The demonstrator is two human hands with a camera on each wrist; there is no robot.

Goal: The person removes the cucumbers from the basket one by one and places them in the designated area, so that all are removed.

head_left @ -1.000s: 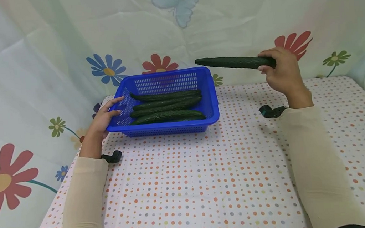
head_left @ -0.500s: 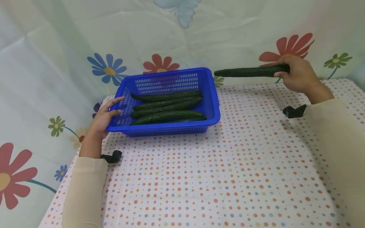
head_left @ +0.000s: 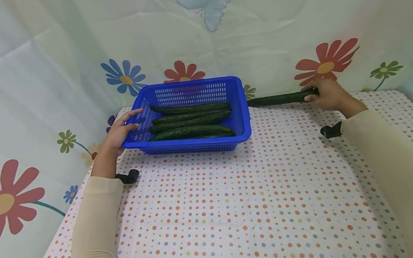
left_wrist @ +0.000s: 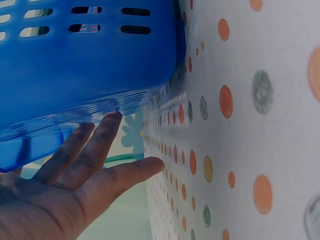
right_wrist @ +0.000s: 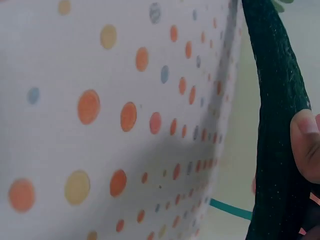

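Note:
A blue plastic basket (head_left: 189,142) with slotted walls stands at the back left of the table, several dark green cucumbers (head_left: 192,131) lying lengthwise inside. My left hand (head_left: 115,137) holds its left end, two digits over the rim; in the left wrist view the other fingers (left_wrist: 95,150) reach along the outer wall. To the right of the basket, my right hand (head_left: 325,94) grips another cucumber (head_left: 275,99) by its right end. This cucumber is level, low at the table's back edge, its far tip beside the basket; whether it touches the table I cannot tell.
A white cloth with coloured dots covers the table (head_left: 212,201). Behind it and at the left hangs a pale curtain (head_left: 267,27) printed with flowers and a butterfly. A small black camera (head_left: 331,130) sits at the right wrist, another black camera (head_left: 128,177) at the left.
My right hand has moved right and then down with its cucumber, from above the basket's right side to near table height. The left hand has stayed on the basket.

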